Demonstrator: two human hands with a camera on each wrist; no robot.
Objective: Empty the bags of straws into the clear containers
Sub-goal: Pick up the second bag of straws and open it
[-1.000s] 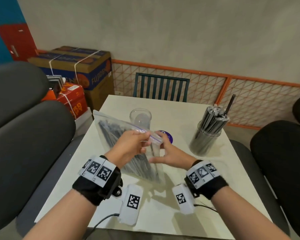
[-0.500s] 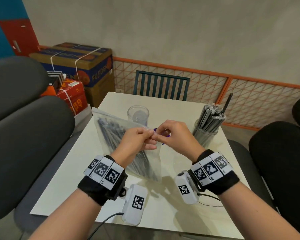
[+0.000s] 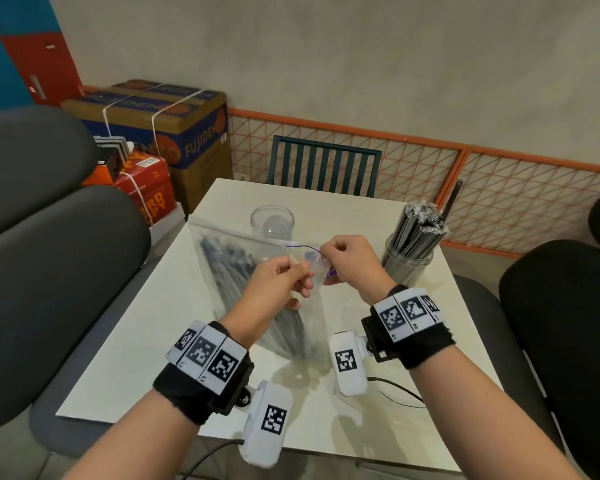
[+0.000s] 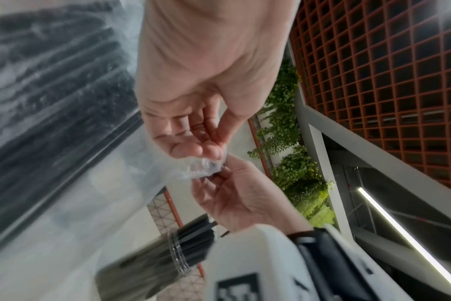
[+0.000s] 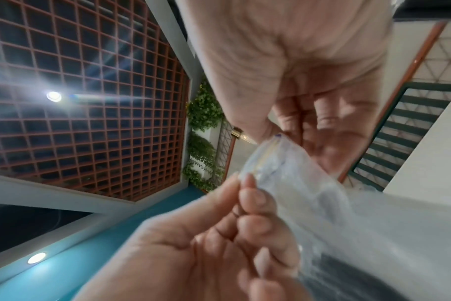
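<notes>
Head view: both hands, left (image 3: 280, 285) and right (image 3: 350, 258), pinch the straw bag's (image 3: 229, 268) top corner between them.

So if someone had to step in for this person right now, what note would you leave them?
Left hand: pinches the zip-top corner of the bag of straws.
Right hand: pinches the same corner, opposite side; the seal looks partly pulled apart.
Bag: held over the table, still full of dark straws.
Done: right container already holds straws.
Left: finish opening the bag, tip its straws into the empty clear container behind it.
</notes>
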